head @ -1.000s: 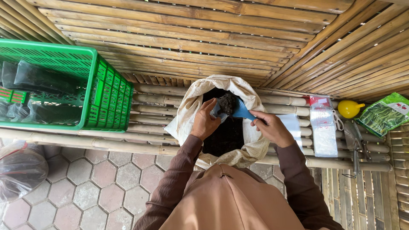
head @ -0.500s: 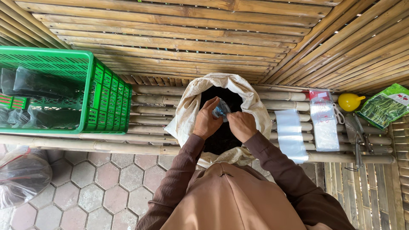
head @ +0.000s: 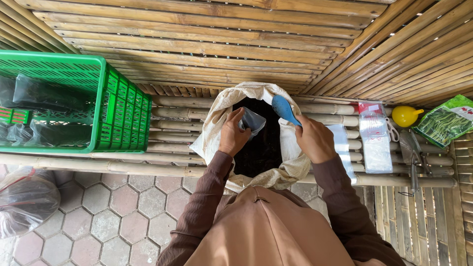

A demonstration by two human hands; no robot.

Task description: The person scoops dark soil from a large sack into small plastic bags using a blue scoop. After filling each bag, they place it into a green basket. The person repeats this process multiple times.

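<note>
On the bamboo bench (head: 148, 165), right end, a green seed packet (head: 446, 120) lies flat near the corner, with a yellow funnel (head: 406, 116) just to its left; a stack of clear bags (head: 375, 135) with a red-and-white header lies further left, and a clear strip (head: 343, 148) lies beside the sack. At the left end stands a green crate (head: 118, 113) holding dark filled bags (head: 47, 96). A clear tied bag (head: 24, 199) rests on the paved floor at lower left. The open sack (head: 217, 123) of dark soil (head: 263, 148) stands against the bench centre. The left hand (head: 232, 134) grips a small clear bag (head: 252, 121) by its rim, holding it over the sack mouth, just inside the left edge. The right hand (head: 315, 140) is closed around the handle of a blue scoop (head: 285, 109), whose blade points up and left, near the bag but apart from it. Both hands sit within the sack rim; open bench surface lies between sack and crate, and the slatted wall (head: 221, 44) closes off the far side
</note>
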